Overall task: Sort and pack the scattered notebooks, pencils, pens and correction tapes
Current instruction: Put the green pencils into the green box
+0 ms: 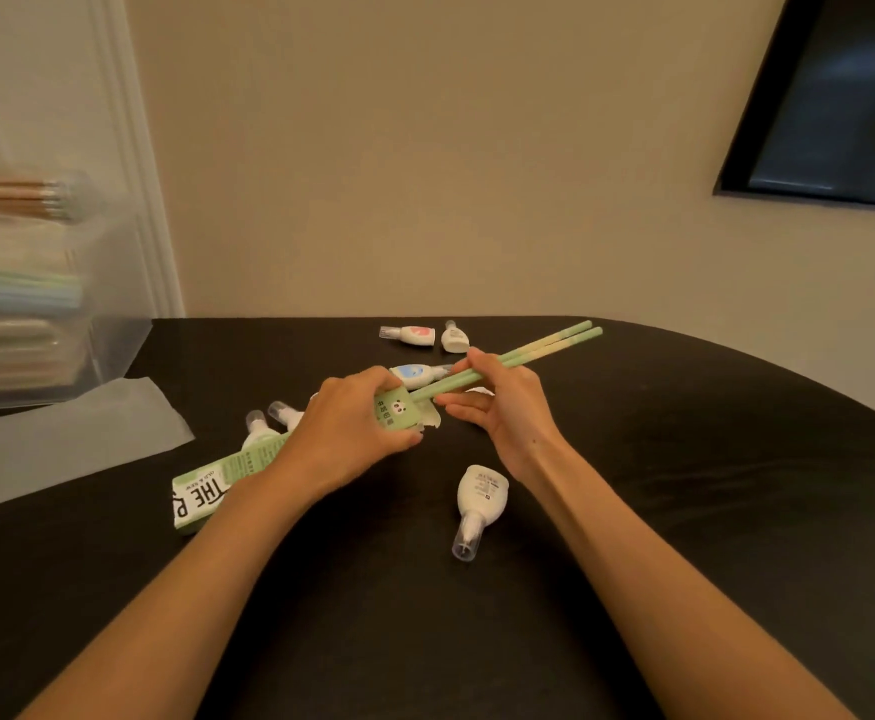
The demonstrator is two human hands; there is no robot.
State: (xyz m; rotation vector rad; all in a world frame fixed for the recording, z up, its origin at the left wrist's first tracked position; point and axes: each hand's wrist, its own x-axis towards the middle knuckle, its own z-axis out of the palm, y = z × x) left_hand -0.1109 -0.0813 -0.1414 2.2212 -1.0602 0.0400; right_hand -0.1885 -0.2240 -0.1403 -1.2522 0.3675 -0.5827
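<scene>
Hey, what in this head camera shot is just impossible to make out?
Head view:
- Inside of the green pencil box: hidden by its own walls and by the left hand that holds its open end.
- Lower ends of the two green pencils in the right hand: hidden where they meet the box.
- Contents of the clear bin: blurred, cut off by the left edge.
- Print on the nearest correction tape: too small.
</scene>
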